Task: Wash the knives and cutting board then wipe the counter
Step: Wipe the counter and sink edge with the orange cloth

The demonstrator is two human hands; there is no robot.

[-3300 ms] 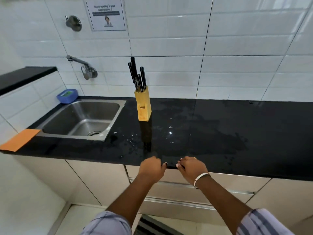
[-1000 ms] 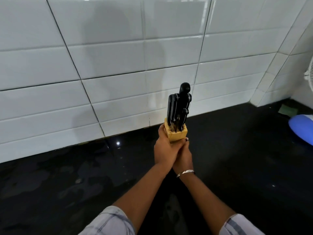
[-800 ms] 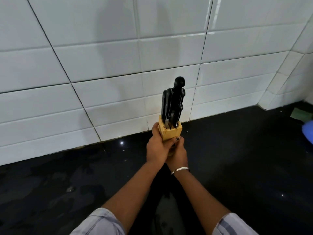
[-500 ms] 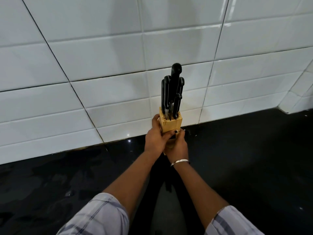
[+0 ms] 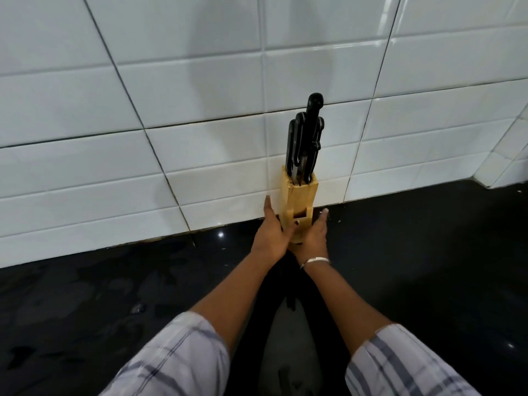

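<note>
Both my left hand (image 5: 271, 235) and right hand (image 5: 313, 238) clasp the pale wooden knife block (image 5: 298, 201), black-handled knives (image 5: 307, 138) slotted in, against white tile wall (image 5: 200, 95) on wet black surface (image 5: 428, 267). Knives apparently washed; wiping left.

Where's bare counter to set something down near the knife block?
Bare black counter right of the knife block, to the corner; bare, wet-marked stretch left along the tiled wall. Crowded only at the block: left hand, right hand.

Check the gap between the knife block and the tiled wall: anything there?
Nothing visible in the head view: the knife block stands close against the tiled wall, both hands at its base.
</note>
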